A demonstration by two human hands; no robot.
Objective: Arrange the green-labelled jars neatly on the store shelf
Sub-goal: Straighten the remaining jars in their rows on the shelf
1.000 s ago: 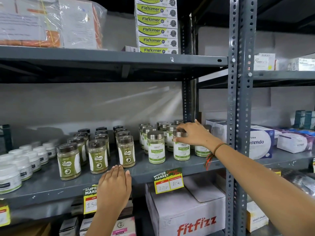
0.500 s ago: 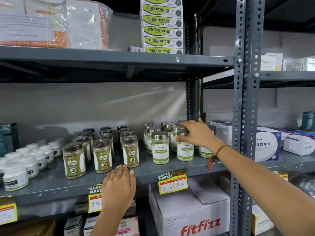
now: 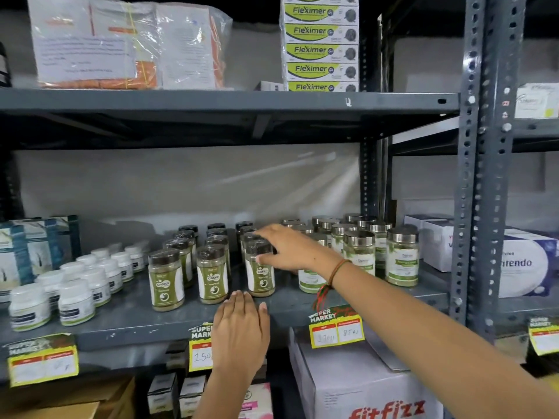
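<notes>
Dark-lidded jars with green labels stand in three columns on the grey middle shelf (image 3: 121,325); the front ones are the left jar (image 3: 165,282), the middle jar (image 3: 211,276) and the right jar (image 3: 260,278). To their right stands a cluster of silver-lidded jars with pale green labels (image 3: 402,258). My right hand (image 3: 290,249) reaches over the right column, fingers spread, thumb against the front right jar's side below its lid. My left hand (image 3: 242,325) lies flat on the shelf's front edge, holding nothing.
Small white jars (image 3: 75,300) fill the shelf's left part, with teal boxes (image 3: 39,249) behind. A perforated steel post (image 3: 481,176) bounds the bay on the right, with white boxes (image 3: 526,264) beyond. A Fitfizz carton (image 3: 363,382) sits below. Price tags (image 3: 335,331) hang from the shelf edge.
My right hand let go of a silver-lidded jar and moved left to the dark-lidded jars. My left hand stayed on the shelf edge.
</notes>
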